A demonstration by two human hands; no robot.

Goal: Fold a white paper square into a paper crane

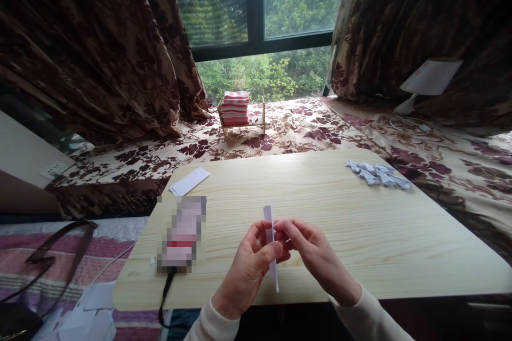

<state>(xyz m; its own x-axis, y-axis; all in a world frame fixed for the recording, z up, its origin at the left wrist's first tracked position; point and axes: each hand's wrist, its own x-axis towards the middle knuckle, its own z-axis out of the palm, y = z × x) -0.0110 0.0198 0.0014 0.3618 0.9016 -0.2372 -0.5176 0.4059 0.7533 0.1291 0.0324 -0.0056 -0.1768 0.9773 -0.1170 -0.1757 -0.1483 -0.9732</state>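
A narrow strip of folded white paper [268, 214] stands nearly upright between my hands, above the front middle of the table. My left hand [250, 261] is closed round its left side, thumb across the paper. From the right, my right hand [310, 248] pinches the strip's edge with thumb and fingertips; some of its fingers are hidden behind the thumb. A flat stack of white paper slips [190, 181] lies at the table's back left. At the back right sits a cluster of several small folded paper pieces [376, 175] with pointed ends.
The pale wooden table [340, 213] has a blurred-out pinkish object [184, 234] with a black strap at its left. Loose paper sheets [92, 309] lie on the bedding. Behind the table are a small rack with folded cloths [235, 108] and a white lamp [432, 77].
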